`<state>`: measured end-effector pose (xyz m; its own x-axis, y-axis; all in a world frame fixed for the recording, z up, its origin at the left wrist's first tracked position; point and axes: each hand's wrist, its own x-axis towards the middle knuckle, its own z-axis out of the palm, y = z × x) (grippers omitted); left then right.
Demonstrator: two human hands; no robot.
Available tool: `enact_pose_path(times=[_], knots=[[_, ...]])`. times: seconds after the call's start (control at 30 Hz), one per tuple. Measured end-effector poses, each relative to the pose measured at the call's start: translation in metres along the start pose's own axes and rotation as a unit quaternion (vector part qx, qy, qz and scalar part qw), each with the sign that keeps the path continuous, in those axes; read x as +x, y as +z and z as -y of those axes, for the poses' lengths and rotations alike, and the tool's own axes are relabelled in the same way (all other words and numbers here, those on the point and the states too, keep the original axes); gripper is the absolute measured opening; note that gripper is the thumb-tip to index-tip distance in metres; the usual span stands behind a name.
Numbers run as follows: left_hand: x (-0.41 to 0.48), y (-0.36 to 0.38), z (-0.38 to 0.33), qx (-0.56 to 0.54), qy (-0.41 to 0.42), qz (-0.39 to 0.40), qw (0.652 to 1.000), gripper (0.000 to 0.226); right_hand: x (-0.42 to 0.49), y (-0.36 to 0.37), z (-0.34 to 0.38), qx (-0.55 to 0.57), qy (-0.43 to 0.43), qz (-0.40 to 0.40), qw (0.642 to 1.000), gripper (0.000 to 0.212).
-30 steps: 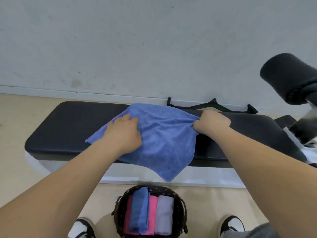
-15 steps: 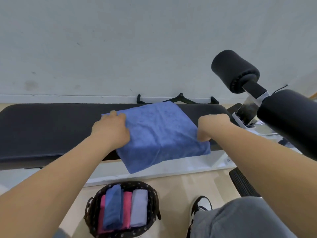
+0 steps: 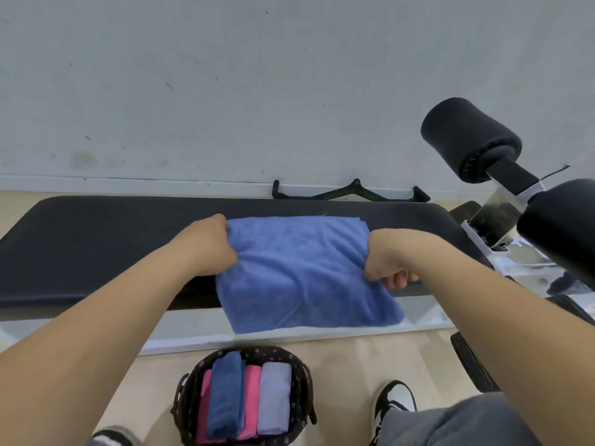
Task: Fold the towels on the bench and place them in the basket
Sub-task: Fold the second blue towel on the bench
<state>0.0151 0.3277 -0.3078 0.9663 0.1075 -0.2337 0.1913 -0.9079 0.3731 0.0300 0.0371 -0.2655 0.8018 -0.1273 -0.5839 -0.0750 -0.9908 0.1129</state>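
Note:
A blue towel (image 3: 302, 272), folded over, lies across the black bench (image 3: 96, 246) with its near part hanging over the front edge. My left hand (image 3: 209, 246) grips the towel's left edge. My right hand (image 3: 386, 262) grips its right edge, fingers curled under the cloth. On the floor below, between my feet, stands a dark woven basket (image 3: 183, 397) holding folded towels: a dark blue one (image 3: 225, 394), a pink one (image 3: 251, 397) and a lilac one (image 3: 273, 397).
Black foam roller pads (image 3: 470, 140) on a metal frame stick out at the bench's right end. A black cable handle (image 3: 351, 193) lies behind the bench by the grey wall. My shoes (image 3: 394, 403) stand on the wooden floor beside the basket.
The towel has been squared up on the bench and now hangs lower over the front edge. Both hands have shifted their hold to its left and right edges.

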Motion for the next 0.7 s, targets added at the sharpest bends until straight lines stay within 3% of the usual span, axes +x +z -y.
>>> enact_pose_path(times=[0.07,0.1,0.23,0.4,0.57,0.7], knots=[[0.001,-0.008,0.004,0.03,-0.006,0.016,0.999,0.046,-0.005,-0.008,0.002,-0.013,0.009,0.065,0.998,0.022],[0.003,-0.011,0.005,0.041,-0.006,0.019,0.999,0.048,-0.002,-0.009,0.0,0.002,0.011,0.05,0.999,0.024],[0.013,-0.012,0.01,0.036,0.018,-0.023,0.999,0.054,0.034,0.003,-0.008,0.147,-0.011,-0.189,0.971,0.019],[0.027,0.005,0.019,-0.007,0.076,-0.077,0.994,0.057,0.063,0.022,-0.013,0.262,-0.051,-0.22,0.938,0.047],[0.036,0.0,0.025,-0.064,0.075,-0.059,0.993,0.057,0.071,0.018,-0.021,0.33,-0.066,-0.221,0.915,0.01],[0.04,-0.001,0.022,-0.061,0.068,-0.06,0.994,0.027,0.075,0.013,-0.02,0.298,-0.097,-0.244,0.918,0.004]])
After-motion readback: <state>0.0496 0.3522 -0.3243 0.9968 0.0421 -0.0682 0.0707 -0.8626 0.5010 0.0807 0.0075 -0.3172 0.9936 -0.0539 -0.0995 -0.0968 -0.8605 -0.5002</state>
